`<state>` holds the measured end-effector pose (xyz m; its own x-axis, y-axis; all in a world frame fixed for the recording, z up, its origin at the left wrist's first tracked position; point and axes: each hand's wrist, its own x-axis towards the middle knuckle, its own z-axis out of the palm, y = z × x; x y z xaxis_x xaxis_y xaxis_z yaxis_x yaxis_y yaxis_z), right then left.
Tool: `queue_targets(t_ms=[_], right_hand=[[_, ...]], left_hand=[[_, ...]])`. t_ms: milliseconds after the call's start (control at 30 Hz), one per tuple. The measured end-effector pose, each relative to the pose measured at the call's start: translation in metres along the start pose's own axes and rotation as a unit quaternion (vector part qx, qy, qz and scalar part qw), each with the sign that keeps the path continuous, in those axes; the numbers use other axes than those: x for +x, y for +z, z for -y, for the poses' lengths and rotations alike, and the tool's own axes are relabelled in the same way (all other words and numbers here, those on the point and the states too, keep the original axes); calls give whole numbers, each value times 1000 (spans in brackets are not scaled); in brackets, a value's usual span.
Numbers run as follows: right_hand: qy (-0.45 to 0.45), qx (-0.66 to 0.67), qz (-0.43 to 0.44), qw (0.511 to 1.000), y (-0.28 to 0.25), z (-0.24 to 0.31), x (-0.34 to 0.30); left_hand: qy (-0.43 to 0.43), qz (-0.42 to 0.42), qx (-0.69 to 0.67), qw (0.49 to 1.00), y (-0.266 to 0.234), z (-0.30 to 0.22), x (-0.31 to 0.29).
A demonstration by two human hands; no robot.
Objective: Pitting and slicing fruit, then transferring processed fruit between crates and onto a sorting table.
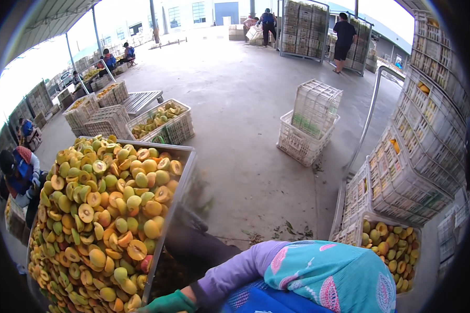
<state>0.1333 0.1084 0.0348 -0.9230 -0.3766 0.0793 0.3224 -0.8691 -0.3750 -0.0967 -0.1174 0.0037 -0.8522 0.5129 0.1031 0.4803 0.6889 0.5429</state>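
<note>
Neither of my hands shows in the head view. A large metal-rimmed bin (189, 149) on the left is heaped with halved stone fruits (120, 208), yellow, orange and green, some with the cut side up. At the lower edge, a co-worker in a teal patterned headscarf (329, 271) and purple sleeve (240, 268) leans beside the bin. That person's green-gloved hand (167, 303) reaches to the bin's near right corner; its fingers are mostly cut off by the frame.
Tall stacks of white plastic crates (402, 172) stand at right, with a fruit-filled crate (391, 253) below and a metal handrail (371, 112) beside them. Two crates (308, 122) stand mid-floor. Another fruit-filled crate (162, 122) sits behind the bin. A person (21, 167) is at far left.
</note>
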Motion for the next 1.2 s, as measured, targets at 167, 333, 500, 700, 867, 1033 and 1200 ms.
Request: queue_targets(t_ms=[167,333,500,700,867,1033,1200], right_hand=[[3,16,-133,991,-23,-10,0],[0,-7,-168,986,-16,-13,2],[0,-14,-189,982,-32,-2,4],[-31,-105,-263,959,-26,-14,6],[-188,-273,-287,899,-48,-38,23],[-291,-752,-182,563,-76,-1,-16],[-68,-365,-425,826,-20,17,4]], left_hand=[[-54,-129,186,973,-13,59,84],[55,63,267,960,54,34,174],[125,143,263,946,74,28,178],[188,192,242,932,77,33,178],[49,148,225,962,48,20,137],[-77,176,-650,736,41,46,97],[-28,180,-795,579,47,-68,27]])
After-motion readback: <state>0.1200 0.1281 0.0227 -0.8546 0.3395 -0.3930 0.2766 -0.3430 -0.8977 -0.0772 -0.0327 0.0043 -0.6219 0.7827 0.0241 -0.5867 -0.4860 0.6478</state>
